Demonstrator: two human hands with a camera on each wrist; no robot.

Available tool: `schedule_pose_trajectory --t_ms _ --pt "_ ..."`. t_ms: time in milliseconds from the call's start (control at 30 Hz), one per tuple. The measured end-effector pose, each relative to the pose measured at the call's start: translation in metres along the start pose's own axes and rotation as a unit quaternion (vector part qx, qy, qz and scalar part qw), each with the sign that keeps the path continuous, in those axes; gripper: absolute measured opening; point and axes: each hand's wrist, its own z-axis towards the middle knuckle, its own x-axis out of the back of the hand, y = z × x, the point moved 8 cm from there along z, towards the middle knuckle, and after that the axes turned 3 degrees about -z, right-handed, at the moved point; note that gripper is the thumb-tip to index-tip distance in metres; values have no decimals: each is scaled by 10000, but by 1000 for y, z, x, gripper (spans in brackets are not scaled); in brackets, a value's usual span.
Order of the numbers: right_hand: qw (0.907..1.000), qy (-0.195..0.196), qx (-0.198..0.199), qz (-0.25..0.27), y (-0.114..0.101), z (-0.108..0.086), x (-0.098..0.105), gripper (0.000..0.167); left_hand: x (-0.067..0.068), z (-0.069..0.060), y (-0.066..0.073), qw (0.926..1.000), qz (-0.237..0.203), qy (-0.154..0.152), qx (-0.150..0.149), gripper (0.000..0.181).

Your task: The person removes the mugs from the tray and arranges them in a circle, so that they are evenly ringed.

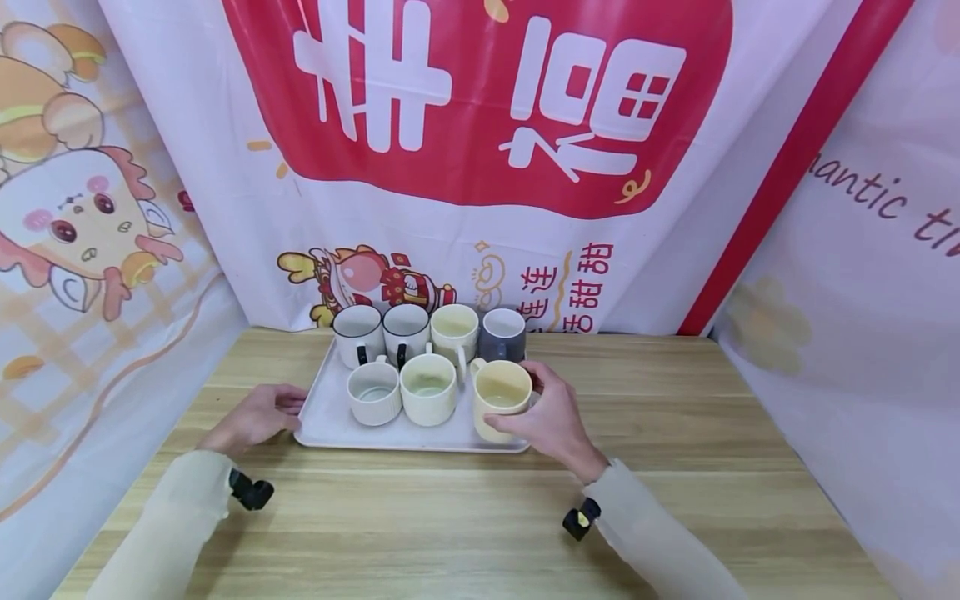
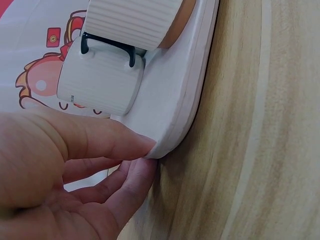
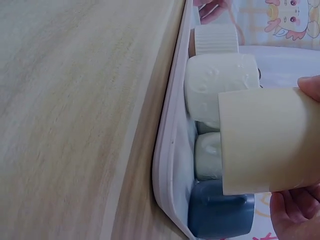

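We pinch the tray (image 1: 330, 421) by its near left corner in our left hand (image 1: 262, 414), likely against sliding, while our right hand (image 1: 552, 419) clasps the yellow mug (image 1: 497, 403) round its body, perhaps for steadiness, over the tray's near right corner, near six other mugs (image 1: 428, 393).

Here's the left hand (image 2: 47, 150) pinching the tray (image 2: 162, 97) at its corner, thumb on top! On the tray, a black-handled mug (image 2: 102, 80) near a ribbed cup (image 2: 130, 22); beneath it, wooden table (image 2: 245, 130).
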Motion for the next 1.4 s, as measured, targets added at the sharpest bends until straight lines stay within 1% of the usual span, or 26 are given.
schedule_pose_trajectory --t_ms 100,200,300,367,533,667,867,1200,1400 --pt "10000 -1 83 -2 -1 -2 9 85 0 0 1 10000 -16 27 12 61" --pt "9998 -23 180 57 -3 -5 20 85 0 1 4 10000 -22 10 -69 61" --pt "9994 -99 293 137 -2 -7 30 85 -1 1 5 9999 -24 4 -128 61" --pt "9991 -168 342 168 -1 -9 36 85 -1 1 4 9999 -9 3 -106 61" --pt "9992 -228 316 19 7 -13 54 89 -1 1 4 10000 11 -38 -67 62" --pt "9996 -98 193 -178 16 -15 70 90 -1 1 5 10000 10 -47 -70 62" --pt "9988 180 73 -456 33 -17 98 87 -2 1 5 10000 -6 -35 -65 62" --pt "9938 577 -176 -929 62 -18 148 84 -1 0 9 9999 0 -63 -90 63" --pt "9898 767 -392 -1134 78 -15 171 85 0 -3 7 9999 52 -90 -39 64"
